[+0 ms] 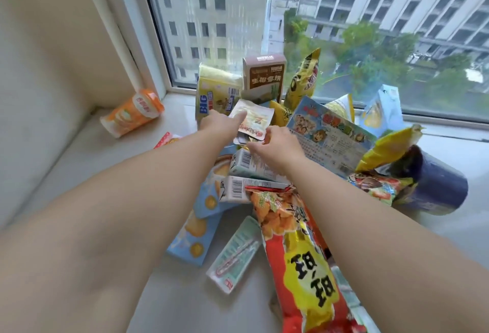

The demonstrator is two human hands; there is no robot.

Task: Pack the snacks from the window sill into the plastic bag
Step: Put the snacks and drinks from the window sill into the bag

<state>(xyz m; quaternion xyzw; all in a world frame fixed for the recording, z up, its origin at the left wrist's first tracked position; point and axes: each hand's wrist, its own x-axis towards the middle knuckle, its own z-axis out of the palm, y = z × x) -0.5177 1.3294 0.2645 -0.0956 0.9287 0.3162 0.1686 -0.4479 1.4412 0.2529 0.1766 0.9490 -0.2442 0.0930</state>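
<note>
1. Both hands reach out over the pile of snacks on the window sill [79,152]. The left hand [219,125] pinches a small flat sachet [254,118], white with orange print. The thumb lies on top of it.
2. The right hand [275,145] is just beside the left one, a bit nearer to the person. Its fingers curl on small packets under the sachet. I cannot tell just what it holds.
3. The sachet sits in the middle of the pile, straight ahead of both arms. Its long side tilts up and away to the right, toward the brown box [264,76] standing by the glass.
4. The left hand is the one on the sachet, so I think it will lift it.
5. No plastic bag shows plainly here. A dark blue thing [434,187] lies at the far right, but I cannot tell what it is.
6. Many snacks are not packed yet, like the orange packet [132,113] far off to the left and the long red chip bag [304,261] under the right arm.
</note>
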